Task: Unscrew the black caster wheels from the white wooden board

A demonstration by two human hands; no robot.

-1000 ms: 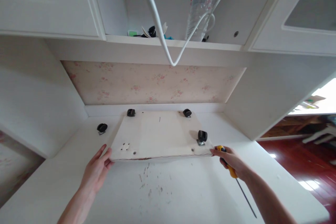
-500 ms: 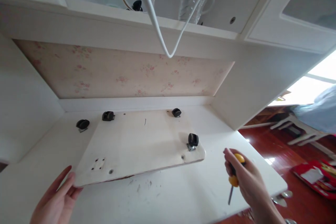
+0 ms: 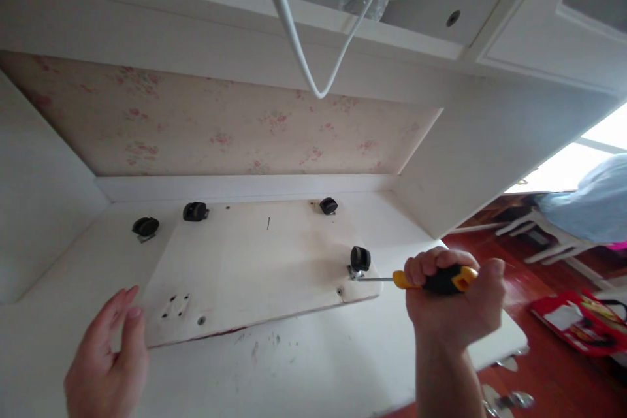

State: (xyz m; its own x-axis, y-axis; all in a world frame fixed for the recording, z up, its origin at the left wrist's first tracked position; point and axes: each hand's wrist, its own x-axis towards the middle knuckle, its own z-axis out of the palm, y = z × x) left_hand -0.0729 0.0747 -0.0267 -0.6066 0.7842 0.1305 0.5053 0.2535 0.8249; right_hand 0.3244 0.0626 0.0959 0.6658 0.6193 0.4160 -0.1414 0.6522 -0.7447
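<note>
My right hand [image 3: 453, 294] is wrapped round a yellow and black screwdriver [image 3: 443, 279], its shaft pointing left. The tip reaches the metal base of the near right caster [image 3: 360, 259]; whether it touches a screw I cannot tell. That caster stands on a white board [image 3: 264, 268] lying on the desk. Two more black casters sit at its back corners, one at left [image 3: 194, 211] and one at right [image 3: 328, 206]. A loose caster [image 3: 145, 227] lies left of the board. My left hand [image 3: 110, 356] is open beside the board's near left corner, where several screw holes show.
The white desk [image 3: 318, 366] is walled in by side panels, with an open shelf above. A white cable [image 3: 318, 88] hangs down in front. To the right, a red case [image 3: 580, 323] lies on the red floor, and metal knobs [image 3: 516, 400] stick out below the desk edge.
My right hand has turned the screwdriver from pointing down to pointing left and brought its tip to the near right caster. My left hand has come off the board's corner.
</note>
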